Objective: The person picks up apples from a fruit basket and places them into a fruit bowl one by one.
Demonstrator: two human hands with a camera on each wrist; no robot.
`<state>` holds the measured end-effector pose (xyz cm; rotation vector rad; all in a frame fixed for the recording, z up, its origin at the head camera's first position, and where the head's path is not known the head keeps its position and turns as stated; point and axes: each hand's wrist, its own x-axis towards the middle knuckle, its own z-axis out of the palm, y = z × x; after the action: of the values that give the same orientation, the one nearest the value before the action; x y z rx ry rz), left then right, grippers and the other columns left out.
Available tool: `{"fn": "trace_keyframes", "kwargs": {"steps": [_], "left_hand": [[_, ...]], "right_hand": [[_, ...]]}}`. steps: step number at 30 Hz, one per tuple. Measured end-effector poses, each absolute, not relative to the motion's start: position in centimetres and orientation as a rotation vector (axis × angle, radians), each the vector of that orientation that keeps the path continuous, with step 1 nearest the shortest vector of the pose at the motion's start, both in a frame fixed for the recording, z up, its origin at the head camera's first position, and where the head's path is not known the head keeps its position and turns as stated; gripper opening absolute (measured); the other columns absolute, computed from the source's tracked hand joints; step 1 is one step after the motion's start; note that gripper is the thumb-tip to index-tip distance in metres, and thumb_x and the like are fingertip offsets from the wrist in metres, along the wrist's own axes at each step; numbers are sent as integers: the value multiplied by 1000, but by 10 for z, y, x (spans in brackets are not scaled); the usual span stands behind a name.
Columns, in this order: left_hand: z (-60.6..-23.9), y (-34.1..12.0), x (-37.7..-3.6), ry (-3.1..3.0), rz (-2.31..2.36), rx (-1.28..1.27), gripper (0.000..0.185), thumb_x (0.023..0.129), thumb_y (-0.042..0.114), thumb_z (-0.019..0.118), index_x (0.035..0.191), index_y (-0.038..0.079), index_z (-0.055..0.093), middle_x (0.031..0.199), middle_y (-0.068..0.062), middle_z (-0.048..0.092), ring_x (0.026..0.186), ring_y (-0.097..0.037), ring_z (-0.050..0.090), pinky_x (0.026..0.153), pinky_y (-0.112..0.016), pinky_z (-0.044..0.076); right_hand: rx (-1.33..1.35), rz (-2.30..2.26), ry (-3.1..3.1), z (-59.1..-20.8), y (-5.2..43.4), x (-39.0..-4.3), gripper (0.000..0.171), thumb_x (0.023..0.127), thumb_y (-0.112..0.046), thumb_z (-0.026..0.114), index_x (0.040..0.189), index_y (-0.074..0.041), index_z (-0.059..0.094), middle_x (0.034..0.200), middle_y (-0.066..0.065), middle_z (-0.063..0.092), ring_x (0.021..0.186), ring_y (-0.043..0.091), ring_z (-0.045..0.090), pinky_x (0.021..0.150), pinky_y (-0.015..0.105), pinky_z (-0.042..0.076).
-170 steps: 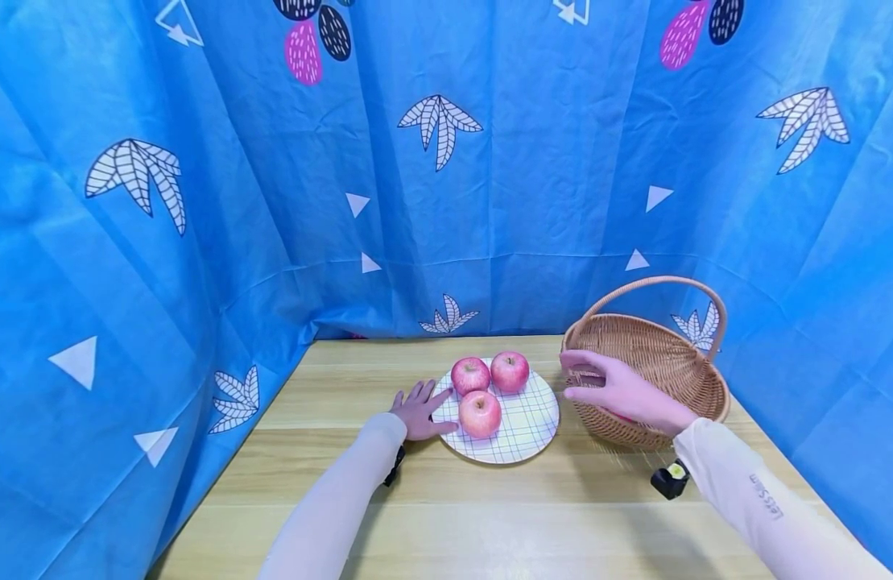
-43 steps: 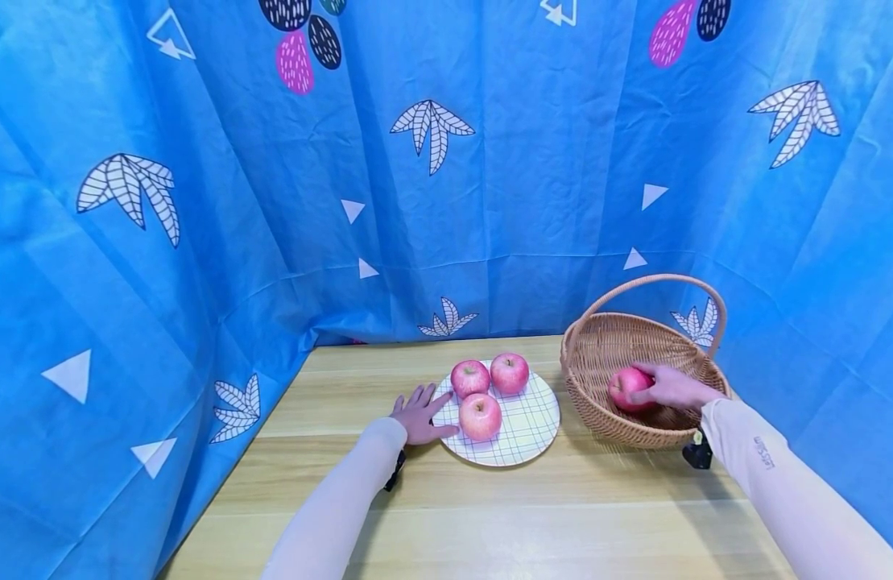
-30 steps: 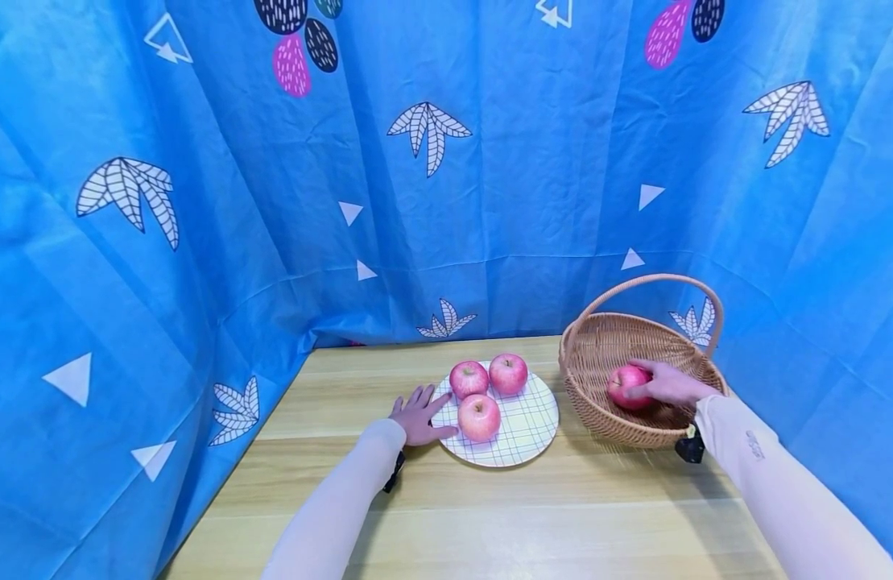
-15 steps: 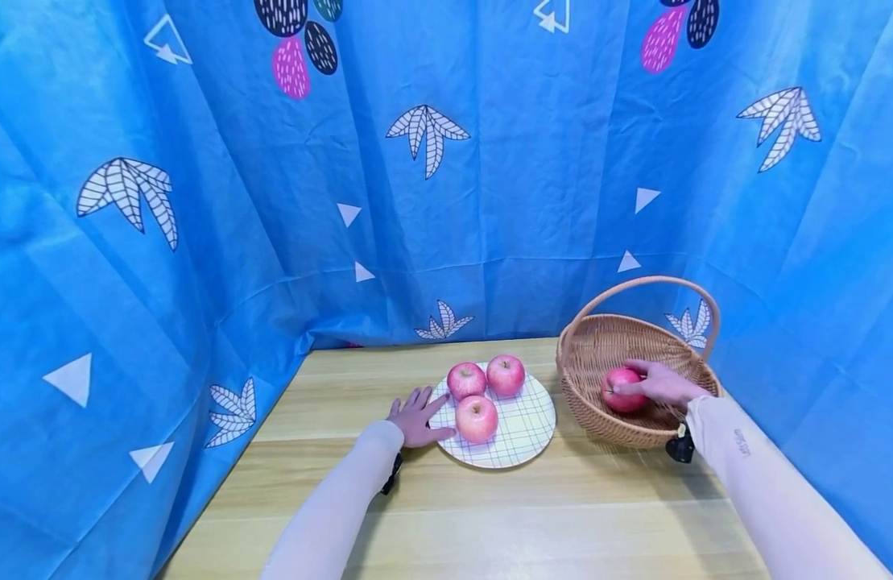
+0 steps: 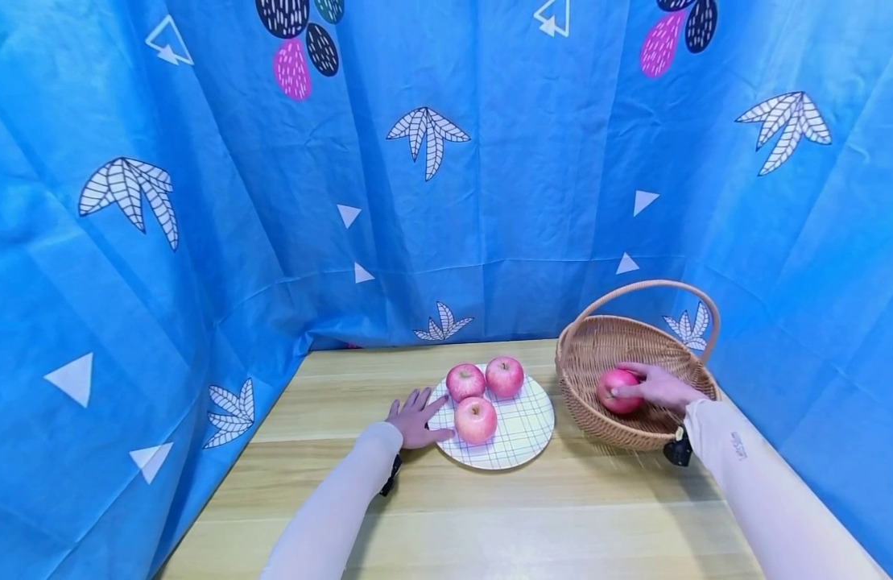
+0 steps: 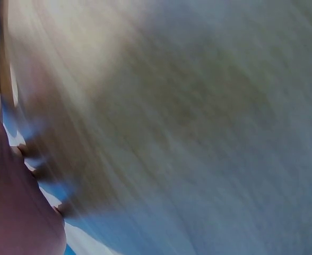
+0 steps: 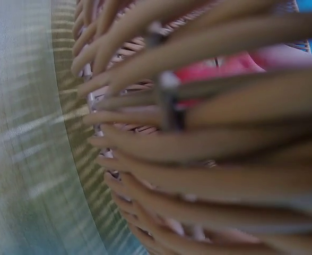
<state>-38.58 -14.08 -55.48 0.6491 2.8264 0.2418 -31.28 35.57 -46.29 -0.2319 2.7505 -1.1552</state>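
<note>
In the head view my right hand reaches over the near right rim of a wicker basket and grips a red apple inside it, thumb and fingers curled over the fruit. Through the weave in the right wrist view, part of this apple shows behind the basket wall. My left hand lies with spread fingers at the left edge of a round checked plate. On the plate sit a back-left apple, a back-right apple and a front apple.
The basket's arched handle rises over it. Both basket and plate stand on a wooden table. A blue patterned curtain encloses the back and both sides.
From above the basket's left rim, my right hand has moved into the basket and taken hold of the apple, which has shifted slightly left. My left hand has stayed beside the plate.
</note>
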Motion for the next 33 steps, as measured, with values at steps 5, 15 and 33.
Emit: {"fn": "trace_keyframes", "kwargs": {"steps": [5, 15, 33], "left_hand": [[-546, -139, -378, 2823, 256, 648, 91, 87, 84, 40, 162, 36, 19, 171, -10, 7, 157, -37, 4, 122, -65, 5], [-544, -138, -373, 2836, 256, 645, 89, 88, 82, 40, 161, 37, 20, 171, -9, 8, 157, -35, 4, 122, -64, 6], [-545, -140, -377, 2815, 247, 656, 93, 86, 85, 40, 162, 36, 18, 171, -10, 6, 157, -35, 1, 122, -65, 3]], "right_hand": [[-154, -1280, 2662, -467, 354, -314, 81, 93, -27, 72, 154, 6, 30, 132, 35, 52, 88, 28, 63, 70, 40, 55], [-61, -1317, 2629, -469, 351, -312, 89, 91, -26, 75, 156, 5, 24, 142, 39, 42, 100, 30, 61, 75, 44, 57], [-120, -1363, 2603, -470, 351, -311, 87, 91, -23, 74, 155, 8, 23, 142, 39, 42, 118, 37, 57, 88, 39, 56]]}}
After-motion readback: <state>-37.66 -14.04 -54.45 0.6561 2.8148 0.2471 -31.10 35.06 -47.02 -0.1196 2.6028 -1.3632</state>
